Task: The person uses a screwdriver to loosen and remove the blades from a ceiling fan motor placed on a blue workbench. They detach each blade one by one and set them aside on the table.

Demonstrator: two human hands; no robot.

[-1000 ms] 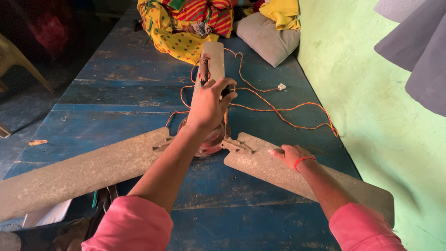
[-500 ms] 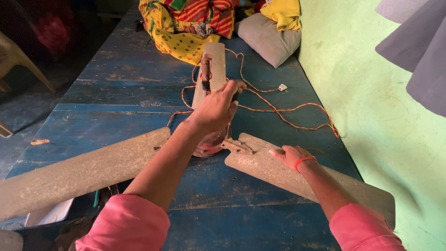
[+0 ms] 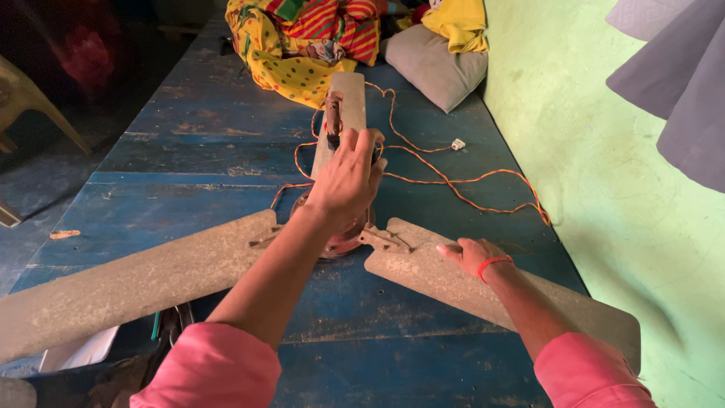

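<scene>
Nearest me, my right hand [image 3: 474, 255] lies flat on the right fan blade [image 3: 498, 291], fingers spread and pressing down, not gripping. That blade is a thin, dusty metal sheet; I judge it stiff along its length but springy at the tip, so holding it near the bracket, as I do, steadies it best. The left fan blade [image 3: 136, 276] stretches across the blue desk [image 3: 189, 151] with its tip past the near edge. Between them sits the fan motor [image 3: 340, 234], which I take to be the heavy part, better lifted from the hub than by a blade. My left hand [image 3: 349, 177] is above it, fingers curled around the down rod [image 3: 333, 121]. Beyond, a loose orange wire [image 3: 461, 185] trails toward the green wall [image 3: 604, 189], with a grey cushion [image 3: 442, 68] and coloured cloth [image 3: 302, 45] farthest off.
</scene>
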